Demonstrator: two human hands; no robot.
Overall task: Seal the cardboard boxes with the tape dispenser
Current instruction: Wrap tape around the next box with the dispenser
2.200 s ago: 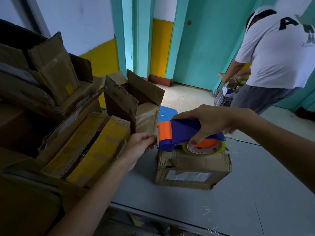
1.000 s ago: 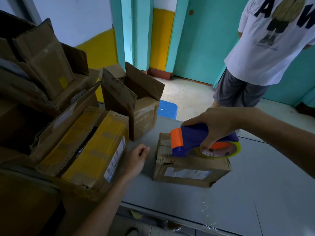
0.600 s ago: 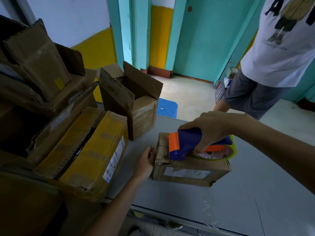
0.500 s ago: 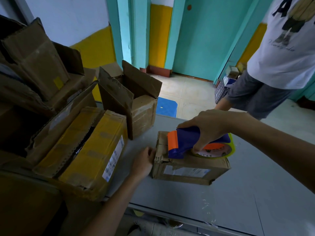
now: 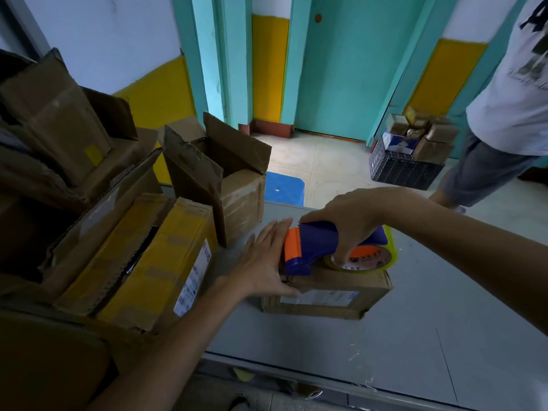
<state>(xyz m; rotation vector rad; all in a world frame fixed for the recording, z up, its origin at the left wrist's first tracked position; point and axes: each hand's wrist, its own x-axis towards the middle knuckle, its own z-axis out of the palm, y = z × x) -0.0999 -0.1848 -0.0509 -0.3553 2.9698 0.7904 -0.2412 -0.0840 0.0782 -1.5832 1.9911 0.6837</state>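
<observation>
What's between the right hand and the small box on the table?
The tape dispenser: the right hand grips its blue body, and it rests on top of the small box. Seen in the head view.

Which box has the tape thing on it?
The small flat box with the white label: the tape dispenser sits on top. The open box and yellow-taped box stand left of it.

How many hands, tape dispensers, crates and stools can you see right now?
hands: 2, left hand, right hand
tape dispenser: 1
black crate: 1
blue stool: 1
total: 5
</observation>
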